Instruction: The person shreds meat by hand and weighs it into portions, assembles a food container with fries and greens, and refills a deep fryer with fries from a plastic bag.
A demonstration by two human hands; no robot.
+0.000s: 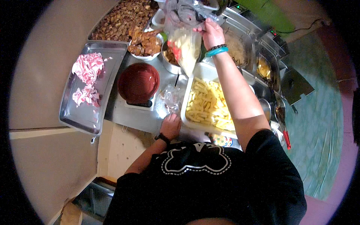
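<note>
My right hand [213, 35] reaches to the back of the steel counter, its fingers pinched on crumpled clear plastic [185, 14]. Below that plastic, a clear bag [187, 52] with pale contents and red print tapers to a point above a white tub's rim [184, 112]. Pale cut potato fries [208, 104] fill the tub, partly behind my right forearm. At the counter's front edge rests my left hand [171, 126], fingers curled, close to a clear plastic piece [170, 98]. Whether it grips anything is hidden.
Left of these, a dark red bowl [137, 83] sits on a white scale [139, 105]. Beyond is a steel tray [91, 118] with thin-sliced raw meat [88, 67]. Browned meat pieces [144, 45] heap a white bowl. Fryer wells [236, 47] and red-handled tongs [286, 139] are at right.
</note>
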